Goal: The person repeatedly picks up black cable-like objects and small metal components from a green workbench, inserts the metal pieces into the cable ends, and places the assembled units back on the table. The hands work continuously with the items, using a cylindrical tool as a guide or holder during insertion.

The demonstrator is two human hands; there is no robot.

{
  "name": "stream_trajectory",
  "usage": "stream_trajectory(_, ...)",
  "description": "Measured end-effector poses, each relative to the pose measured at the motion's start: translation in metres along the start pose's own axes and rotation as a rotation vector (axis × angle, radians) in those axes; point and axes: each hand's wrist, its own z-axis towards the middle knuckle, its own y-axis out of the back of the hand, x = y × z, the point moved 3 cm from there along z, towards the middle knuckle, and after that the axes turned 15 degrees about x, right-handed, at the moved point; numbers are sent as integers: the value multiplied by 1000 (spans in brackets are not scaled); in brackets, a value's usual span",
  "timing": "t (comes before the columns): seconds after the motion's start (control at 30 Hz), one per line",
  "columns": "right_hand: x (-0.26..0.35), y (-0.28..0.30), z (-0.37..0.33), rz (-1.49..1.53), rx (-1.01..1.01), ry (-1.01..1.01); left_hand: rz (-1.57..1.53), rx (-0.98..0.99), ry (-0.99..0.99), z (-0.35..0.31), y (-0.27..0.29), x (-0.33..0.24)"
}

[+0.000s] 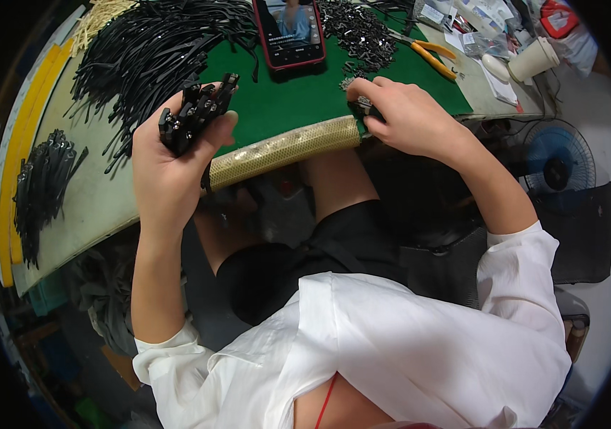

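My left hand is raised over the table's near edge, closed around a bundle of black strap ends with small metal fittings. My right hand rests at the edge of the green mat, fingers curled over a small metal clasp. A heap of small dark metal clasps lies just beyond it. A big tangle of black straps spreads across the mat's left side.
A red-cased phone with a lit screen lies on the mat. Orange-handled pliers and a white cup sit at right. Another bundle of black straps lies far left. A gold padded strip lines the edge. A blue fan stands below right.
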Motion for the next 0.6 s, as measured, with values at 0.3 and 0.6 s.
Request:
stream_trajectory(0.3, 63, 20, -18, 1060, 131, 291, -22, -39, -78, -2, -17, -4)
stream_trajectory(0.6, 97, 7, -22, 1539, 86, 442, 624, -138, -504, -3, -30, -18)
